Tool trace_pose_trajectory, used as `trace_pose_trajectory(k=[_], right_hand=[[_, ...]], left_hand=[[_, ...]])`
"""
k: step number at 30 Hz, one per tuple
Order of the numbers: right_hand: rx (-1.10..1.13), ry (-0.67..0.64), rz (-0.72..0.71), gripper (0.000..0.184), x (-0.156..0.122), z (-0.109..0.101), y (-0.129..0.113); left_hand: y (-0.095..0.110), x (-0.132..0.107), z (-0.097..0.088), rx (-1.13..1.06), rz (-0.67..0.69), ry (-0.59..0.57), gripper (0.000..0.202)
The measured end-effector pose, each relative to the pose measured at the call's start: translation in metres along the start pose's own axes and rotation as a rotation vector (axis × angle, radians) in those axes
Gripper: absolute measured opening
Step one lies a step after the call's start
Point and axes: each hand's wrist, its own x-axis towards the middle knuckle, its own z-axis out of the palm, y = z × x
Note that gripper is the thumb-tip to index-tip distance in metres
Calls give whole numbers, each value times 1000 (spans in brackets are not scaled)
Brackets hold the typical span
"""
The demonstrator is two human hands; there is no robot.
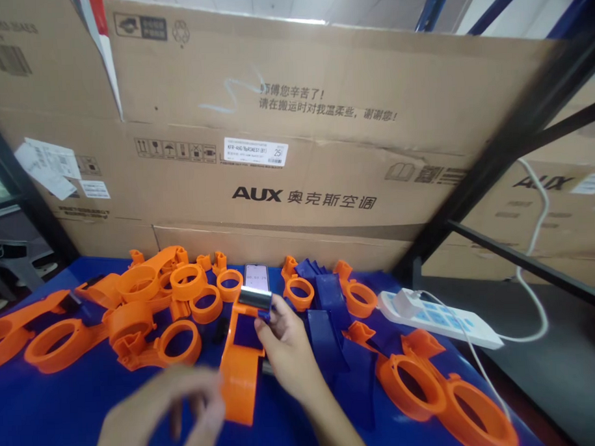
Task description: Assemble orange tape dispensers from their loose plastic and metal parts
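My right hand (286, 337) is closed around the upper part of an orange tape dispenser (239, 384), with its thumb in front. A black roller (255, 298) crosses the dispenser's top end, and a dark blue piece shows inside its frame. Blurred, my left hand (167, 413) is beside the dispenser's lower rounded end, its fingers bent and apart with nothing visible between them. Whether its fingertips touch the orange part, I cannot tell. Right of my right hand lie several loose blue plastic plates (325, 339).
Several orange dispensers (182, 341) lie at left, others (413, 388) at right on the blue table (50, 414). A phone (256, 276) leans at the back. A white power strip (442, 319) with cables lies at right; large cardboard boxes (300, 164) stand behind.
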Motion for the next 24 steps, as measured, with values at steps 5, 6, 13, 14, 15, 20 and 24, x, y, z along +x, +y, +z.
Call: trace_pose_trajectory(k=[5,6,13,14,15,20,24], right_hand=[[-52,-177,-8,32,30,-16,0],[-96,-151,-14,31,35,-19,3],[-386,118,-81,26,40,-39,33],[-438,99,-90,29,37,-40,34],[-490,76,-101,32,35,-40,34],[-561,25,-142,36,28,-37,27],[-511,45,-145,37,26,-35,26]], left_hand=[[-21,82,34,-468,-278,-99,56],[-25,95,46,-586,-303,-125,50],[-45,120,95,-850,-316,-41,31],[-48,118,97,-849,-330,-31,30],[-51,117,98,-846,-353,-21,30],[-58,111,98,-909,-446,-32,37],[-58,109,95,-949,-468,-50,38]])
